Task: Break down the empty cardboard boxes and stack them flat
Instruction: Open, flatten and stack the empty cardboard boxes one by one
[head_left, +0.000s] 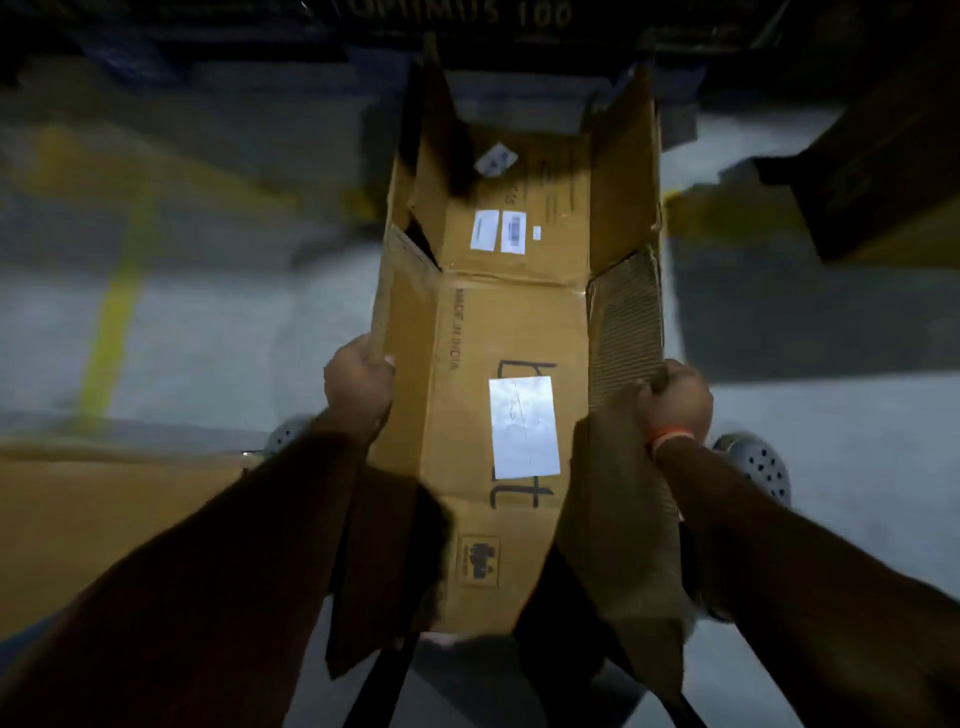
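The box (514, 364) hangs mid-frame, half opened out. The left hand (358, 387) grips its left flap edge, and the right hand (678, 400) grips the torn right flap. That weakened right flap could rip off if pulled hard, dropping the box.

The floor (234, 332) is grey concrete. A yellow painted line (111, 332) runs across it on the left side, angling from upper right toward lower left; a second yellow mark (691, 208) lies right of centre. Along the top edge stands a dark unit (467, 21) bearing pale lettering that reads partly "100"; the remaining characters are blurred. Two grey perforated shoes (758, 467) rest on the floor, one at each side.
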